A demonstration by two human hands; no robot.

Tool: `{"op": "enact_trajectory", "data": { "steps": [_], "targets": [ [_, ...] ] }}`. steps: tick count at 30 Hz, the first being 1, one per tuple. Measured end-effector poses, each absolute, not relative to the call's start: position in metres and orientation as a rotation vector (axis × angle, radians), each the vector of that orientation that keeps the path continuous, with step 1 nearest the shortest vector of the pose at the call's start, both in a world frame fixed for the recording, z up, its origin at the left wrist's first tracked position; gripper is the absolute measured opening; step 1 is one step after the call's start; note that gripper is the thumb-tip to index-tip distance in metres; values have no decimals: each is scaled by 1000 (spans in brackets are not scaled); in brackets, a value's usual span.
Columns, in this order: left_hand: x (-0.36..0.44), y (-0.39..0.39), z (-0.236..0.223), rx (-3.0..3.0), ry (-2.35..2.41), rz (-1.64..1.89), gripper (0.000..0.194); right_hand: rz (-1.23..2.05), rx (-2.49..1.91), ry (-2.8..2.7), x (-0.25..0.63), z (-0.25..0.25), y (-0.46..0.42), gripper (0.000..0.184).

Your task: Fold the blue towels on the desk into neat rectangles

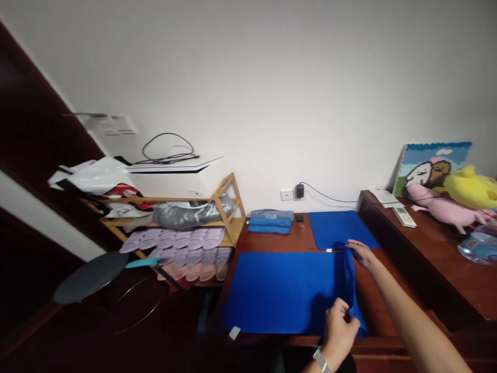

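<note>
A large blue towel [279,290] lies spread on the brown table, with a white tag at its near left corner. Its right edge is lifted into a fold. My left hand [340,327], with a metal band at the wrist, pinches this edge near the front. Farther back, my right hand [360,253] grips the same edge at its far corner. Behind it lies a smaller blue towel [339,228], flat, with a white tag at its near edge. Folded blue cloths [271,223] rest at the back left, against the wall.
A raised brown surface [446,254] on the right holds plush toys [442,204], a picture [435,166], a white remote [404,217] and a plastic bottle [479,247]. To the left stand a wooden rack [235,230] with slippers and a dark round stool [91,277].
</note>
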State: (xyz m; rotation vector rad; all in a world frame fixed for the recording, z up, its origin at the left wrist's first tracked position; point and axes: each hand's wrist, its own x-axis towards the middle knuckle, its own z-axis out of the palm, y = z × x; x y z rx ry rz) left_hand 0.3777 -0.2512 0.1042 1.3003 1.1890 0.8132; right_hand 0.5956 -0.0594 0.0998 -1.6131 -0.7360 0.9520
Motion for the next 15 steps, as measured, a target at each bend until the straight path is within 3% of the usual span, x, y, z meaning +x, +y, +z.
{"op": "enact_trajectory", "data": {
  "steps": [5,8,12,15],
  "targets": [
    [291,-258,121,1182,1173,1051,20,1109,-1493,-875,500,136,-38,14],
    [229,-264,134,1078,1186,1190,25,1161,-1444,-1035,416,147,-11,19],
    [135,-272,129,1024,1423,1306,29,1191,-1431,-1324,282,140,23,24],
    [72,-275,108,1109,1808,1202,29,1188,-1494,-1578,194,120,31,19]
  ]
}}
